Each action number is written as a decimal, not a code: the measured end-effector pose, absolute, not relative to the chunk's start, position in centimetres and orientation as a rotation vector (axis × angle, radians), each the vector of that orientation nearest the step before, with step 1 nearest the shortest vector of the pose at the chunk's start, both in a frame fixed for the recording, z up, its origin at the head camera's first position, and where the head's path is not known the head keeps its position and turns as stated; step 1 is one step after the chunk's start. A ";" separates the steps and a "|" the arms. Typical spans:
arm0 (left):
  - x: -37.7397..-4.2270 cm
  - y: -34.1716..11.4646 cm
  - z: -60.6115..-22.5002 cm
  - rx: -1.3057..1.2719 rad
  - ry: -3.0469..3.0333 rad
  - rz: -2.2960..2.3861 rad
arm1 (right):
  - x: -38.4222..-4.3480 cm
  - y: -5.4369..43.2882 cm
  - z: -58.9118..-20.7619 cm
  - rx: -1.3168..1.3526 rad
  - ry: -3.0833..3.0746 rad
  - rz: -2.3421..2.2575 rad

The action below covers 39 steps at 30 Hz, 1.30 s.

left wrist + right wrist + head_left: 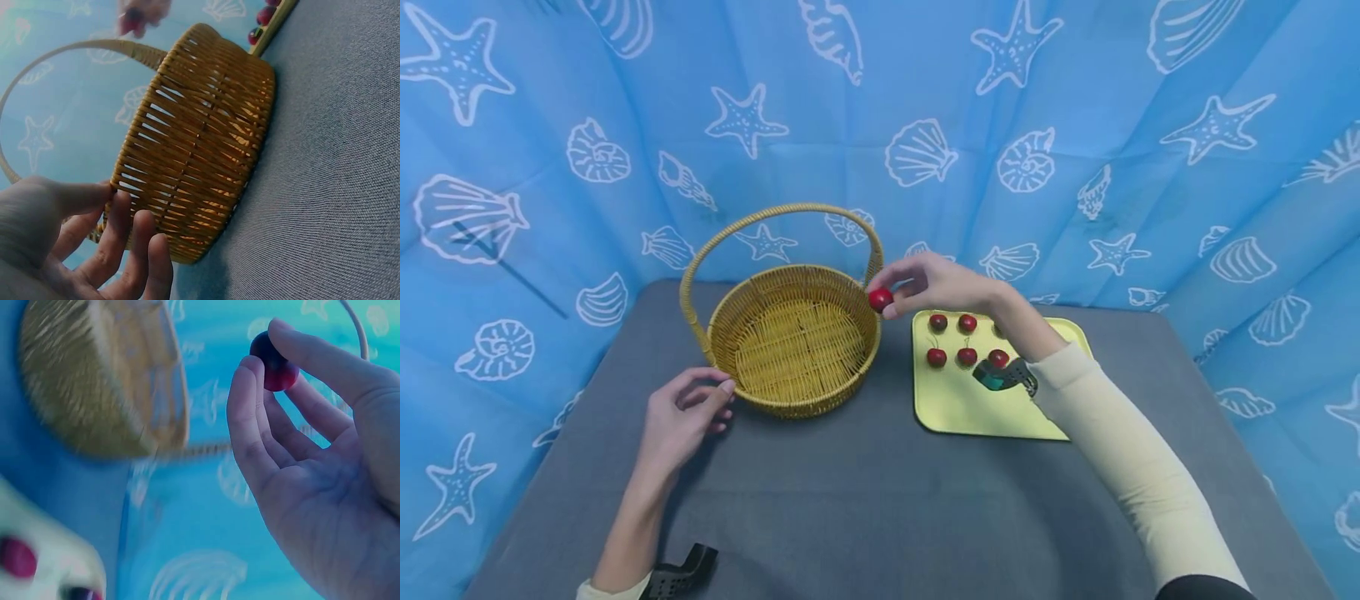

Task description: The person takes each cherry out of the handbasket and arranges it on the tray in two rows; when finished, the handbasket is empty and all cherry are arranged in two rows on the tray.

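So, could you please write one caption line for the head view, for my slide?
Right hand pinches a red cherry at the rim of a wicker basket; left hand touches the basket; five cherries lie on a yellow tray.

Bright, even light – soft shadows on table (865, 500); right wrist view blurred, head view edges bowed.

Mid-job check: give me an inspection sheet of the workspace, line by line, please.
Surface: grey table, cloth-covered.
Job's things: empty wicker basket; red cherry pinched at its right rim; five more cherries visible on the yellow tray.
Clutter: nothing seen.
Grippers: right hand pinches the cherry; left hand touches the basket's near-left wall, fingers relaxed.
Cables: nothing seen.
Surroundings: blue seashell curtain around the table.
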State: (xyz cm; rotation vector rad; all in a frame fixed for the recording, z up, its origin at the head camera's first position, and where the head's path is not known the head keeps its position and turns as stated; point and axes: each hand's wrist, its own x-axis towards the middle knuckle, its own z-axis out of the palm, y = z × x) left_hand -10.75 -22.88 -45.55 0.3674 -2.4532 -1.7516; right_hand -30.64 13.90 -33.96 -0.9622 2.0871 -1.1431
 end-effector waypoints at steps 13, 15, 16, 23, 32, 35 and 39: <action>-10.8 -22.9 -45.4 0.379 -2.475 -1.727 | -28.9 28.4 -38.1 -0.604 2.374 -1.059; -10.8 -22.8 -45.4 0.382 -2.469 -1.735 | -28.4 30.0 -39.1 -0.589 2.421 -1.051; -10.8 -22.8 -45.4 0.383 -2.465 -1.739 | -28.1 30.7 -39.6 -0.587 2.448 -1.044; -10.8 -22.8 -45.4 0.376 -2.460 -1.748 | -26.4 34.3 -43.1 -0.595 2.516 -1.085; -10.7 -22.8 -45.2 0.387 -2.479 -1.753 | -25.6 35.5 -44.7 -0.611 2.602 -1.042; -10.7 -22.9 -45.2 0.379 -2.482 -1.743 | -25.5 35.5 -44.9 -0.603 2.616 -1.036; -10.7 -22.9 -45.3 0.372 -2.488 -1.731 | -25.3 35.6 -44.9 -0.600 2.628 -1.028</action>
